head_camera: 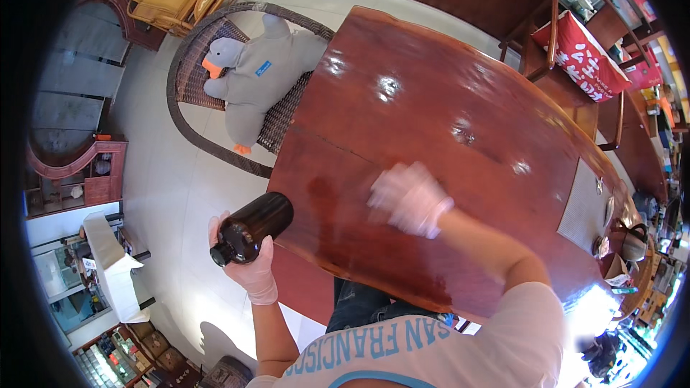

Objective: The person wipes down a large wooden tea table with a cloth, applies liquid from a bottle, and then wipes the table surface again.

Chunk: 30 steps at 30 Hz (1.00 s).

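My left hand (250,267), in a thin pale glove, grips a dark brown bottle (259,223) with a black cap. The bottle is tilted, its cap towards me and its base by the table's left edge. Over the polished red-brown wooden table (431,108) is my right hand (409,199), gloved as well and blurred by motion. Whether it touches the surface or holds anything, I cannot tell. A darker patch shows on the wood between my two hands. A thin crack runs across the tabletop beyond them.
A grey plush goose (264,75) lies in a dark woven wicker chair (188,140) against the table's far left end. A wooden armchair with a red cushion (582,59) stands beyond the right side. On the table's right lies a grey mat (585,199); a kettle (635,242) is near it.
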Each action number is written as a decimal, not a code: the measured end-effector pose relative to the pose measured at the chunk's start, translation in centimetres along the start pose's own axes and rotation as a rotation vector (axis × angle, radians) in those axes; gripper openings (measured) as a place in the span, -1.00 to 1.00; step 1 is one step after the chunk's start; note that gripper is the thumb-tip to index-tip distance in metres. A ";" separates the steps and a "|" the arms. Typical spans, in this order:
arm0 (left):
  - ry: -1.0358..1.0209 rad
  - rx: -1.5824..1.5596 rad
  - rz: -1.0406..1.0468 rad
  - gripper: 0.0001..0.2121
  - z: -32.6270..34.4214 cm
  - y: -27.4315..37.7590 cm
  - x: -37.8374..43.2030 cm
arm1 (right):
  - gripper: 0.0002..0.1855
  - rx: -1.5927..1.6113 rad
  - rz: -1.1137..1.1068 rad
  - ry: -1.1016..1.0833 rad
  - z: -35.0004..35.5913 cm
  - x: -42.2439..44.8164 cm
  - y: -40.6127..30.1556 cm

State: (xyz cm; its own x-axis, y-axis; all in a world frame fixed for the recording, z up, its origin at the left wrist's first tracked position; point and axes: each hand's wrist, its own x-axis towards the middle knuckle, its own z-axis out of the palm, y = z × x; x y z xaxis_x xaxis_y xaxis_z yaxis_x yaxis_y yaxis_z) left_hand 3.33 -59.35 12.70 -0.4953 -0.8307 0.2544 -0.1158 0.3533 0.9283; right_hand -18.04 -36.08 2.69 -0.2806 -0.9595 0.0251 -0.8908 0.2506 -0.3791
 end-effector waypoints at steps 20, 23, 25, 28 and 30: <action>0.029 -0.176 -0.046 -0.19 0.2 -0.2 4.6 | -0.47 -0.685 0.891 0.313 -1.4 -5.3 20.6; 0.101 -0.161 0.050 -0.21 -0.9 -0.1 6.0 | -0.53 -0.423 0.614 0.497 -0.3 11.6 17.5; 0.167 -0.138 0.023 -0.24 -1.4 0.7 5.9 | -0.59 -0.327 0.432 0.366 0.7 19.5 6.5; 0.137 -0.164 0.068 -0.30 -2.4 2.1 6.5 | -0.69 -0.228 0.042 0.074 3.9 21.2 -6.9; 0.138 -0.143 0.091 -0.34 -2.3 3.1 6.5 | -0.62 -0.087 -0.115 0.050 8.1 18.8 -13.4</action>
State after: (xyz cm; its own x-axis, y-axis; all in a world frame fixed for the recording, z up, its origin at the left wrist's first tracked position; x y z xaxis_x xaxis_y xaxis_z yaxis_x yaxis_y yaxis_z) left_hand 1.74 -64.64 17.83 -0.3746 -0.8526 0.3644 0.0519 0.3732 0.9263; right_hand -8.52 -58.52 0.78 -0.1905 -0.9754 0.1110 -0.9451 0.1517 -0.2894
